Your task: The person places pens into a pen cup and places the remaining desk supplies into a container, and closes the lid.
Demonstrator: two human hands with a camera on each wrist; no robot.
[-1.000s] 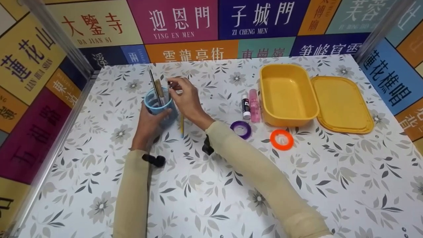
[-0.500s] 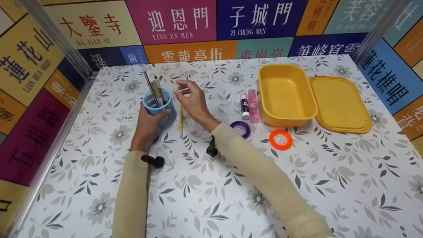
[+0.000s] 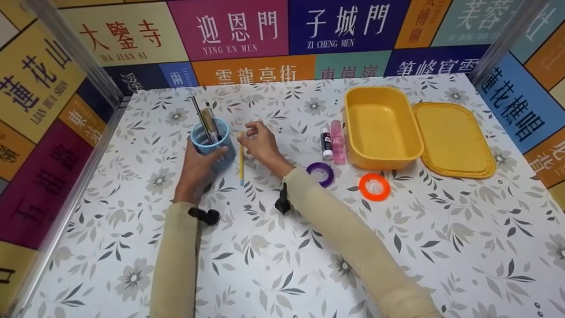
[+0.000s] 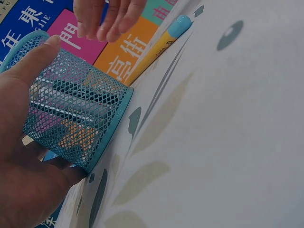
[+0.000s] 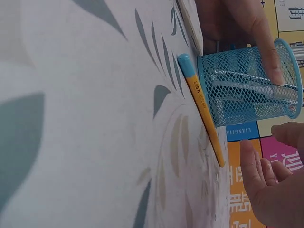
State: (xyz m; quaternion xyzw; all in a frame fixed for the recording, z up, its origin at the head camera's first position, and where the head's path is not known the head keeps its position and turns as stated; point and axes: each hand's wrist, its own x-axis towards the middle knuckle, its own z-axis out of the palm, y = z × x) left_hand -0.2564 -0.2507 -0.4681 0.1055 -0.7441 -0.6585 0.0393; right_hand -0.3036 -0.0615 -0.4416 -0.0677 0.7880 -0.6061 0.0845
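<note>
In the head view my left hand grips a blue mesh pen cup, thumb along its near side. The cup stands upright, with several slim pens and a tan-brown piece sticking out. A yellow pencil with a blue end lies on the table just right of the cup. My right hand is over the pencil's far end, its fingers loosely bent. A gap shows between those fingers and the pencil in the right wrist view. Nothing is held in that hand.
To the right lie a glue stick, a pink tube-like item, a purple ring and an orange ring. Beyond them stand a yellow box and its flat lid. Printed panels border the table.
My right hand let go of a dark pen in the cup, drew back right, then came down toward the pencil's far end. My left hand has kept its grip on the cup.
</note>
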